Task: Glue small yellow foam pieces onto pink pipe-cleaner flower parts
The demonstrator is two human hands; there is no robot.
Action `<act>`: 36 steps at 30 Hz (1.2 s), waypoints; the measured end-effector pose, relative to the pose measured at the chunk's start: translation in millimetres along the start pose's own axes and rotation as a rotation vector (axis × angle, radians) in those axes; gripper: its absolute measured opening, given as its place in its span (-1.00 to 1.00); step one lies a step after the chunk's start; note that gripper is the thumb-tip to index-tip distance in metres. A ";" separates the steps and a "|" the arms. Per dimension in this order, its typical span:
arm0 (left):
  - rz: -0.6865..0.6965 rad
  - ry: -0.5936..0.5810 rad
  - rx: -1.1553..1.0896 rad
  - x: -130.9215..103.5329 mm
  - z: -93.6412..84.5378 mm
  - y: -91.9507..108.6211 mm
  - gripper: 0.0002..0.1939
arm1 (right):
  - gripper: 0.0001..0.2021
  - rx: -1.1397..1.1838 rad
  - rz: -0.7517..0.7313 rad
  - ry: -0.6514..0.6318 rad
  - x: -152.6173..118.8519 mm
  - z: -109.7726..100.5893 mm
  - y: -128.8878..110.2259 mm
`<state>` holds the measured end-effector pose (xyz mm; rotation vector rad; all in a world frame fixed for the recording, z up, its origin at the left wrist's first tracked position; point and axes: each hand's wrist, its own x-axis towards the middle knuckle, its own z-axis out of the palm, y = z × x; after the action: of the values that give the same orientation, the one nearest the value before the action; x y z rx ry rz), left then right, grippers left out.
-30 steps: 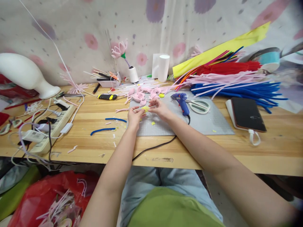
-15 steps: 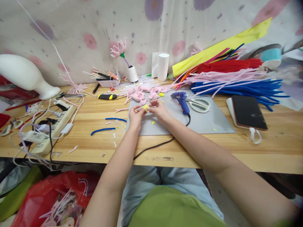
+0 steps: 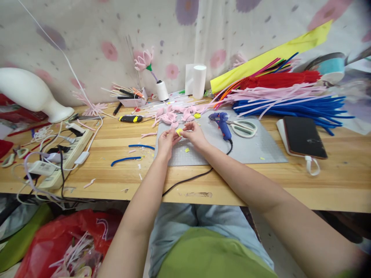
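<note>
The left hand (image 3: 166,145) and right hand (image 3: 195,136) are positioned together above the left part of the gray mat (image 3: 246,150). Both are closed at the fingertips, gripping a small yellow piece (image 3: 179,132) between them. Individual finger contacts are too small to tell. The yellow piece is located just in front of the pink petals (image 3: 168,117), which lie at the mat's far left edge. A yellow scrap (image 3: 187,150) lies flat on the mat, near the hands. The blue glue gun (image 3: 222,126) rests on the mat to the right, its nozzle pointing left, beside the scissors (image 3: 244,129). Two blue stems (image 3: 125,159) lie on the wooden table (image 3: 113,136), left of the left hand.
</note>
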<state>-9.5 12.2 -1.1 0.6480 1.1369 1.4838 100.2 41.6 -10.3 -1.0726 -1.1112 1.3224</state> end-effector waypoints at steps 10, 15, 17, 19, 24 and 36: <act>0.059 0.057 0.066 2.2 -2.6 3.2 -0.61 | -0.58 0.023 -0.021 -0.080 1.0 -0.8 -4.1; 0.133 0.063 0.121 3.8 -3.7 5.8 -0.60 | -0.57 0.068 -0.021 -0.107 -0.3 1.1 -8.5; 0.138 0.064 0.129 4.4 -4.2 7.2 -0.59 | -0.59 0.064 -0.009 -0.075 1.0 2.4 -7.8; 0.140 0.083 0.119 6.4 -6.6 9.9 -0.59 | -0.61 0.047 -0.009 -0.043 3.7 2.6 -6.2; 0.186 0.279 0.009 19.5 -23.0 20.1 -0.65 | -0.72 -0.278 -0.143 -0.091 8.8 -1.6 -4.3; 0.171 0.376 -0.020 26.0 -29.1 19.9 -0.67 | -0.72 -1.158 -0.578 -0.441 6.9 6.5 -7.7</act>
<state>-49.7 29.5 0.7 0.4715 1.3758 1.8125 94.8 48.3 -1.7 -1.0851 -2.4416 0.3619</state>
